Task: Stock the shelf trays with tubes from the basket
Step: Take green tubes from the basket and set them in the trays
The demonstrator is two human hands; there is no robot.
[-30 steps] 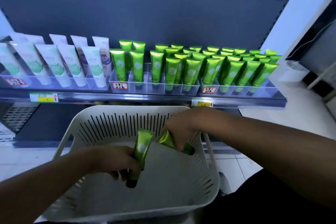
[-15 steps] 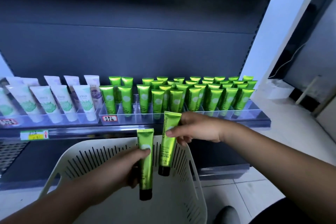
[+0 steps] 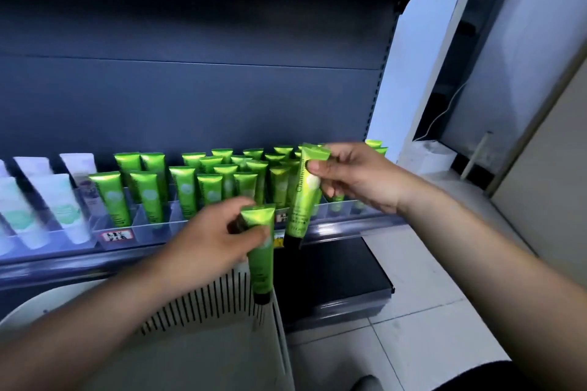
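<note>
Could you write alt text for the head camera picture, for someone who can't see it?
Each hand holds one green tube, left hand and right hand, cap down before shelf trays of green tubes; a white basket sits below.

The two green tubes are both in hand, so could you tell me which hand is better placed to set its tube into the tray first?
Probably the right hand: its tube hangs above the tray.
</note>
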